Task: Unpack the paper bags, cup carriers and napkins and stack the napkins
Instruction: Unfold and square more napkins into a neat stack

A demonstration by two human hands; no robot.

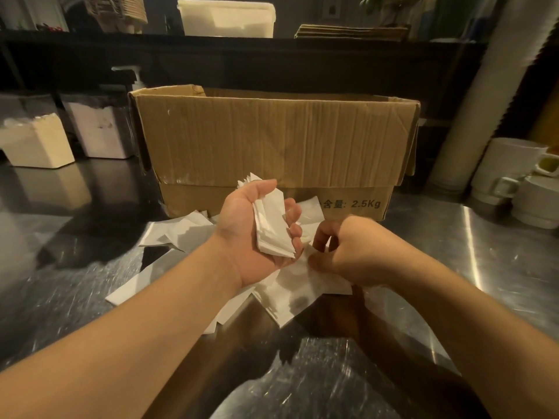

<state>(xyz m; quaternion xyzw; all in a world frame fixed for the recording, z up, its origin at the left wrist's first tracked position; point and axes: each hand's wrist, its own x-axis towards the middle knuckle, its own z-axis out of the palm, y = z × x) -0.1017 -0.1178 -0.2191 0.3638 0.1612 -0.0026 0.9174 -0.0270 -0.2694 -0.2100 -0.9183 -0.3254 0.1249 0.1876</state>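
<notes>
- Nearest me, both bare forearms reach forward over the steel counter (499, 267).
- My left hand (257, 228) is raised palm-up, its fingers (295, 207) curled round a stack (272, 228) of folded white napkins; the stack lies across the palm with its far end poking out past the thumb.
- My right hand (351, 252) is just beside the left, knuckles up, fingers bent down onto the loose napkins (290, 294). It seems to pinch a sheet there between thumb and forefinger, though the hand hides the contact itself.
- Loose napkins are scattered flat on the counter under and around both hands, overlapping in a rough pile; more lie to the left (178, 234) and up against the foot of the box.
- Just behind the hands stands an open cardboard box (272, 140), its near flap folded down, "2.5Kg" printed low on its right side. I cannot see inside it.
- Left of the box are two tubs (39, 143) of pale powder, with a pump bottle (136, 77) behind.
- To the right are stacked white mugs (508, 167) and a tall sleeve of cups (484, 86).
- Farthest back, a dark shelf carries a white lidded bin (227, 18) and flat cardboard (351, 33).
</notes>
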